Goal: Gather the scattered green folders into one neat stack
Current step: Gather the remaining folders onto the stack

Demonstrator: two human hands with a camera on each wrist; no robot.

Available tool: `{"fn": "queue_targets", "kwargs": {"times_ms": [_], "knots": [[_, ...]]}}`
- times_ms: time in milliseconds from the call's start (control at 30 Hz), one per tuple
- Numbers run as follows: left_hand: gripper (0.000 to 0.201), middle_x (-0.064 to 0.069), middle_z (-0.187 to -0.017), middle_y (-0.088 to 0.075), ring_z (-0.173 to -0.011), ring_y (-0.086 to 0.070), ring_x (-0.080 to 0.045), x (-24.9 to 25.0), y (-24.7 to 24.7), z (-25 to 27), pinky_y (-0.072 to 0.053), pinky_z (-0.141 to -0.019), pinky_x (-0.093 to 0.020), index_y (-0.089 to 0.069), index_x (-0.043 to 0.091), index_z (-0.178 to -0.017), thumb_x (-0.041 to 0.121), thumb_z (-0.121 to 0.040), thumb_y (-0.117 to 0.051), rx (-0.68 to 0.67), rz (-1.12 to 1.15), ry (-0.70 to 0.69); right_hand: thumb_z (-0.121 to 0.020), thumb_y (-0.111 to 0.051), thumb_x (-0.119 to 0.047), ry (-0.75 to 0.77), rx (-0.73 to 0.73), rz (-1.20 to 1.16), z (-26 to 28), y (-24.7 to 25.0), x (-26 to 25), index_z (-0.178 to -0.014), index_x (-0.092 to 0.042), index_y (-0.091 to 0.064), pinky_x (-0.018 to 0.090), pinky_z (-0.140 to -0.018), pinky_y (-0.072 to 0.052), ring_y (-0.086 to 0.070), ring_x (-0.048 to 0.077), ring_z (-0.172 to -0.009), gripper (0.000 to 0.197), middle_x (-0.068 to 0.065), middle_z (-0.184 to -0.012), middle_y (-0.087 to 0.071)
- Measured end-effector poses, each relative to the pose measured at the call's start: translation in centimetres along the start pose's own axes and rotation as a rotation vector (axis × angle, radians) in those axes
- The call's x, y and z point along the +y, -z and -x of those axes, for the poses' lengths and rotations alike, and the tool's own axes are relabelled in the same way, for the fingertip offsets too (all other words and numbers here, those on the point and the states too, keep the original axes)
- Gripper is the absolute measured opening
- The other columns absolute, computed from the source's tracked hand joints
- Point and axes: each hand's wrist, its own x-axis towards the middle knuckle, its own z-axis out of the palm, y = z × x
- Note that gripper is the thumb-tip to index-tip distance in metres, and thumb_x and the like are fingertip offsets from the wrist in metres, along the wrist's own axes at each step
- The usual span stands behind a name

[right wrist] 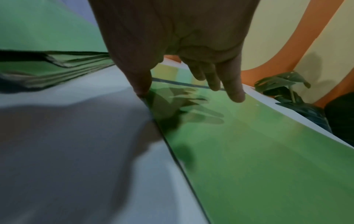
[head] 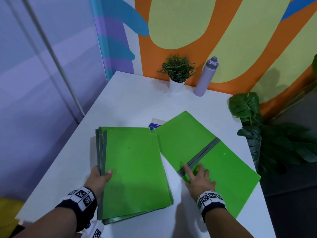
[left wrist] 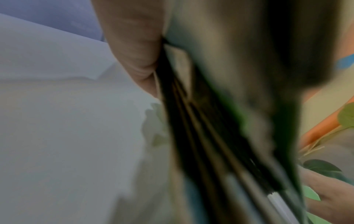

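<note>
A stack of green folders (head: 135,169) with grey spines lies on the white table (head: 137,100), front left. My left hand (head: 103,174) grips the stack's left spine edge, thumb on top. In the blurred left wrist view its thumb (left wrist: 134,53) presses the folder edges (left wrist: 210,136). To the right lie two single folders, one far (head: 185,134) and one near (head: 228,172), their spines side by side. My right hand (head: 197,172) is spread over the near folder (right wrist: 249,144), fingers straight. Its thumb (right wrist: 141,91) touches that folder's edge.
A small potted plant (head: 178,71) and a purple bottle (head: 206,78) stand at the table's far edge by the wall. Large dark leaves (head: 248,109) hang past the right edge. A paper with a blue label (head: 157,125) pokes out from under the folders.
</note>
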Motion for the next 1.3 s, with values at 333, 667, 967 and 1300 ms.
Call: {"fn": "queue_targets", "kwargs": {"times_ms": [333,667,967,1300], "knots": [[0.045,-0.018,-0.137,-0.044,-0.129,-0.040,-0.036,0.4,0.4,0.1,-0.031,-0.107,-0.051,-0.036,0.003,-0.130,0.019,-0.093,-0.056,0.038,0.050,0.010,-0.090,-0.026,0.007,-0.014,-0.094,0.033,-0.8,0.5,-1.7,-0.149,-0.032,-0.001,0.057,-0.103,-0.039,-0.013,0.055,-0.137,0.075,0.031,-0.154,0.005],[0.045,-0.018,-0.132,-0.049,-0.123,-0.046,-0.042,-0.8,0.3,-1.9,-0.037,-0.104,-0.061,-0.039,0.014,-0.129,0.027,-0.090,-0.058,-0.033,0.173,0.178,-0.074,-0.042,0.013,0.025,0.747,-0.504,0.3,10.6,-2.2,-0.139,-0.012,-0.042,0.043,-0.080,-0.051,-0.054,0.039,-0.116,0.070,0.016,-0.148,-0.038],[0.092,-0.027,-0.122,-0.061,-0.098,-0.066,-0.047,0.3,-2.1,-1.9,-0.053,-0.075,-0.065,-0.039,0.011,-0.137,0.067,-0.069,-0.065,-0.224,0.466,0.333,-0.070,-0.037,0.007,0.861,0.366,-0.047,4.5,5.0,-9.3,-0.141,-0.011,-0.035,0.045,-0.088,-0.054,-0.058,0.031,-0.117,0.074,0.018,-0.136,-0.054],[0.047,-0.022,-0.107,-0.058,-0.098,-0.057,-0.038,0.2,-3.1,-0.3,-0.047,-0.092,-0.049,-0.044,0.007,-0.108,0.001,-0.073,-0.075,-0.047,0.099,0.090,-0.083,-0.034,-0.015,0.754,0.173,-0.347,4.4,-0.2,-7.9,-0.130,-0.032,-0.050,0.038,-0.109,-0.037,-0.047,0.023,-0.130,0.052,0.007,-0.142,-0.050]]}}
